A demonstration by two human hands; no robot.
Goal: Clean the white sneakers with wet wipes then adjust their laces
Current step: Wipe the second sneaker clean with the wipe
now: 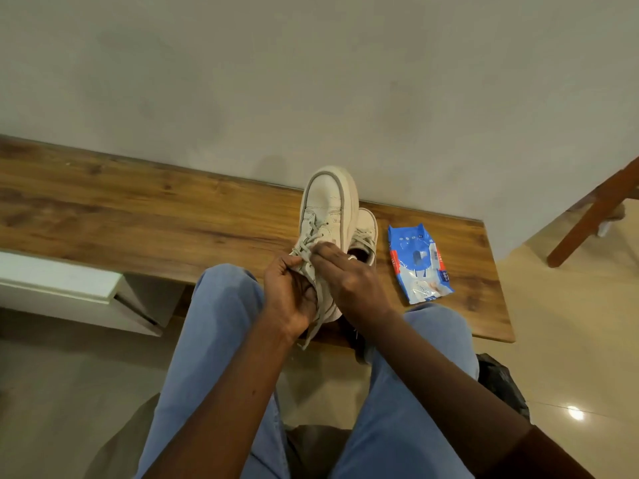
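Head view: a long wooden surface runs across the middle of the frame against a grey wall, and the lower half is filled by two legs in blue jeans. At the left edge, a white drawer unit is seen below the surface.

At the centre, the held sneaker is raised with its toe pointing to the top of the frame. The second sneaker is set just beside it on the right, largely hidden behind it. To the right of both, a blue wet wipes pack is laid flat on the surface, apart from the shoes.

The held sneaker is gripped at its collar by the left hand, fingers curled round the side. The laces are pinched near the upper eyelets by the fingertips of the right hand. A loose lace end is left hanging below the wrists.

No wipe is held, so the cleaning step is judged to be over for this shoe and the lace adjustment to be in hand. For the next move, slack would need to be drawn evenly through the eyelets while the shoe is kept steady. The second sneaker's laces are judged to be untouched as yet.
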